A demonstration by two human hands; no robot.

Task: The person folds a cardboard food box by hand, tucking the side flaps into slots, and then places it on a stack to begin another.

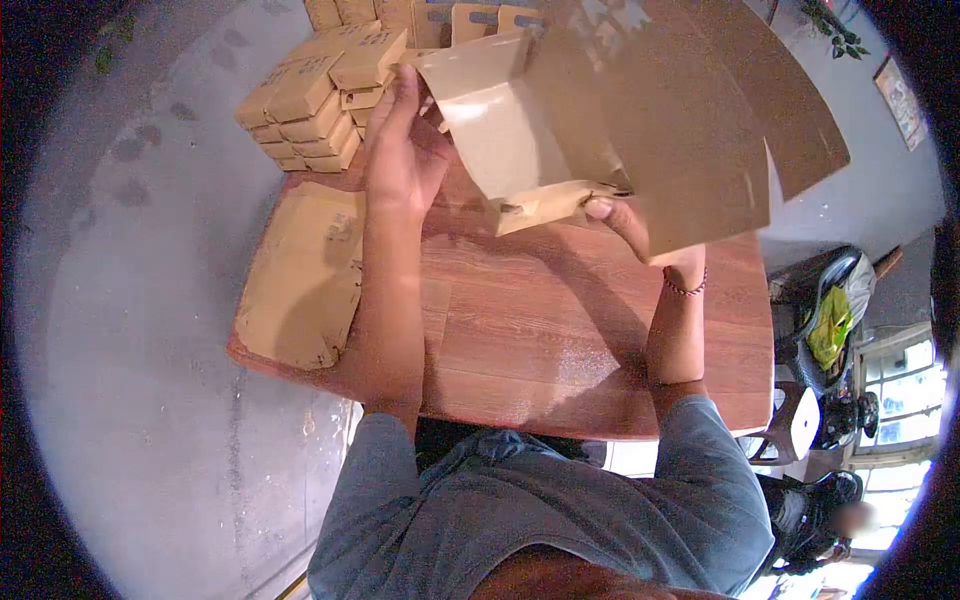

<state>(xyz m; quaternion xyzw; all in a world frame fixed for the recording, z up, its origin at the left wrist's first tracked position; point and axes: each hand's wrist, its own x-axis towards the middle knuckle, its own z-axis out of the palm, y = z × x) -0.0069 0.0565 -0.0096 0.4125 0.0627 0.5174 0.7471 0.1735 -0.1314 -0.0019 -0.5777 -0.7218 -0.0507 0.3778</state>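
Note:
A partly folded brown cardboard box (580, 120) is held up above the wooden table, its inside facing me and a wide flap spread to the right. At the box's left edge is my left hand (405, 150), thumb up and fingers partly hidden behind the panel. My right hand (640, 228) grips the near side wall, with the thumb on its folded edge and the other fingers covered by the cardboard. A flat cardboard piece (305, 270) lies on the table's left side, beside my left forearm.
Several folded cardboard boxes (300, 100) are stacked at the table's far left corner, with more standing behind. The table (530, 340) has a wood-grain top. To the right are a white stool (795, 420), a chair with a yellow-green bag (832, 325), and a person (810, 515).

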